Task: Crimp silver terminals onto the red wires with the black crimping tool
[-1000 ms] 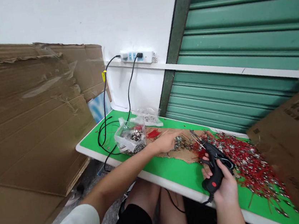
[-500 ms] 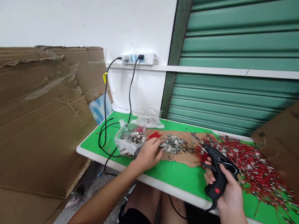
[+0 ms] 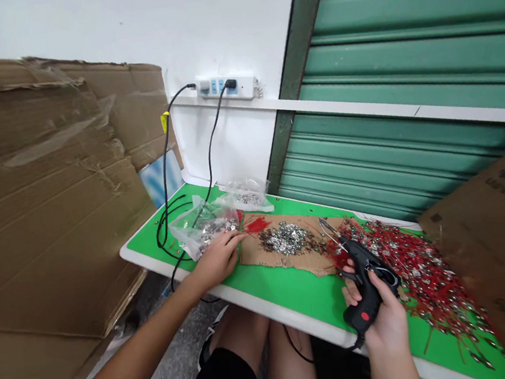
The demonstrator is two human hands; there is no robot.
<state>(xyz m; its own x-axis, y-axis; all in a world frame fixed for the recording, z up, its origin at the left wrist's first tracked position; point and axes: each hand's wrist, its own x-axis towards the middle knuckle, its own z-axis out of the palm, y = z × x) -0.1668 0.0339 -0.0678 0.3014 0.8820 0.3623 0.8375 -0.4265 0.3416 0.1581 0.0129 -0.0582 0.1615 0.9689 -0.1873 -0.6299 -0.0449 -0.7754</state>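
My right hand (image 3: 380,315) is wrapped round the black handle of a soldering gun (image 3: 363,274), its metal tip pointing up and left over the cardboard. My left hand (image 3: 218,257) is at the left end of the cardboard strip (image 3: 260,260), beside a clear plastic bag (image 3: 184,232) of small metal parts. Its index finger stretches toward a bundle of short red wires (image 3: 256,223); the other fingers are partly hidden, and nothing shows in them. Right of that hand lies a pile of small silver parts (image 3: 288,238) on the cardboard.
A large heap of red wires with silver parts (image 3: 431,278) covers the right side of the green table (image 3: 286,289). Another clear bag (image 3: 248,196) stands at the back. Black cables run to a power strip (image 3: 227,87). Cardboard boxes (image 3: 54,206) flank the table.
My left hand has drawn back leftward from the silver parts to the plastic bag, uncovering the pile. My right hand keeps the soldering gun in nearly the same place. The view has shifted slightly.
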